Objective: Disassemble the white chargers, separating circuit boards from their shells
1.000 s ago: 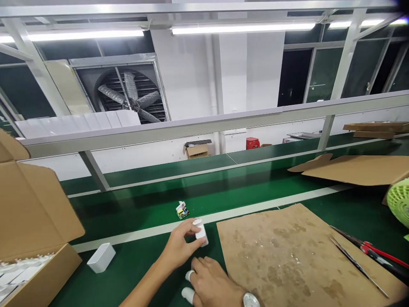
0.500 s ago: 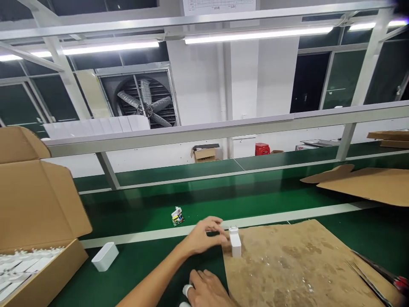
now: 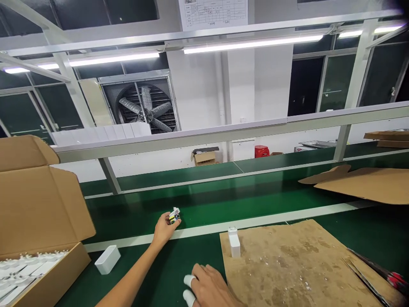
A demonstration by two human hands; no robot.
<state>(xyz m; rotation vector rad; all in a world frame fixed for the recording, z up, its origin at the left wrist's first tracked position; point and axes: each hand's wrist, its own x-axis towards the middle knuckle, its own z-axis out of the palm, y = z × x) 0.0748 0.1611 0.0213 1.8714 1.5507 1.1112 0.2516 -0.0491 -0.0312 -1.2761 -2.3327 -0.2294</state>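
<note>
My left hand reaches to the far side of the bench and pinches a small circuit board with a white part on its top. My right hand rests low over the green surface with nothing visible in it. Its thumb and one finger wear white finger cots and stand apart, while the other fingers curl. To its right, a white plug adapter stands at the left edge of a stained brown cardboard sheet. A white hollow casing lies at the left.
An open cardboard box holds many white parts at far left. Tweezers and a red-handled tool lie on the right. Cardboard lies at the back right, below a metal rail.
My left hand has moved from beside the plug adapter leftward and away to the circuit board, and now grips it. My right hand has barely shifted; the camera view has tilted slightly.
</note>
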